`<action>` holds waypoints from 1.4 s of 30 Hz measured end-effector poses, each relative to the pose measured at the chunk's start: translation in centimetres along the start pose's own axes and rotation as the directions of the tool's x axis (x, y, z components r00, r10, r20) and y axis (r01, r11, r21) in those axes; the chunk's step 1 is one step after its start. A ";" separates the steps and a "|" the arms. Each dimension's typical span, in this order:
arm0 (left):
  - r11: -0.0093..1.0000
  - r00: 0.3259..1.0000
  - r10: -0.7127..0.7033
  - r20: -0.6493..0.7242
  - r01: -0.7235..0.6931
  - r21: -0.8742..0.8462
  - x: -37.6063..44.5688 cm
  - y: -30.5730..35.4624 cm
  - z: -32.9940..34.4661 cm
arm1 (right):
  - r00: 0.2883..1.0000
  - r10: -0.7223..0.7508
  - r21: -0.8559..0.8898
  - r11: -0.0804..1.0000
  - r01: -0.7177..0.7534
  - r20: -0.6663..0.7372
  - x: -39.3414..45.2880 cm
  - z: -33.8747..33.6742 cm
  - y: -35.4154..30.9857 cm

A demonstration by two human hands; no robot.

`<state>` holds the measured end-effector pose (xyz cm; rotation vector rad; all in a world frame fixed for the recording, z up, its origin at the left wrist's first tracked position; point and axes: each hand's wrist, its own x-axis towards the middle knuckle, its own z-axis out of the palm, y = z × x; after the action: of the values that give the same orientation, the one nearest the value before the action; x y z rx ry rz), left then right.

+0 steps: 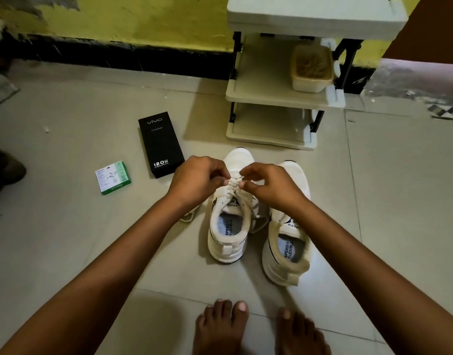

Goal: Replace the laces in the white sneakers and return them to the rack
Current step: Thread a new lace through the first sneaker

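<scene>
left hand (198, 179) and right hand (265, 184) both pinching the lace (234, 181) over the left sneaker (230, 226), right sneaker (288, 242) just beside, rack (284, 98) behind

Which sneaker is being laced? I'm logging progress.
The left sneaker, nearer the black box. Both hands pinch its lace. The right sneaker goes untouched.

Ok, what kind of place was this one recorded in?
Most likely a room in a home, at floor level: a tiled floor, a painted yellow wall with a dark skirting, and a small plastic rack against it. The person is barefoot, both hands at the white sneakers.
</scene>
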<state>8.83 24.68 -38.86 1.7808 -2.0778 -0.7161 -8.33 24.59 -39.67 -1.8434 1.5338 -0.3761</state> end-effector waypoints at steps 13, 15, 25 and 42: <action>0.989 0.992 -0.079 0.094 0.090 -0.116 -0.4 -0.5 1.1 | 0.996 0.057 0.237 0.971 -0.038 -0.073 -0.2 2.2 1.1; 0.992 0.979 -0.106 0.175 0.116 -0.047 -0.9 -0.8 1.6 | 0.997 0.060 0.236 0.971 -0.045 -0.057 -0.4 2.6 1.4; 0.950 0.953 -0.281 0.113 0.293 -0.109 -0.7 -2.3 3.8 | 0.995 0.041 0.102 0.994 -0.032 -0.092 -1.1 4.4 2.2; 0.740 0.896 -0.389 0.216 0.443 -0.506 -0.7 -3.4 4.4 | 1.000 0.016 -0.047 0.999 -0.017 -0.021 0.6 5.6 -0.1</action>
<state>9.43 25.78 -44.35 1.8845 -1.3024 -1.3838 -4.63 25.90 -43.75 -1.8672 1.5839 -0.3546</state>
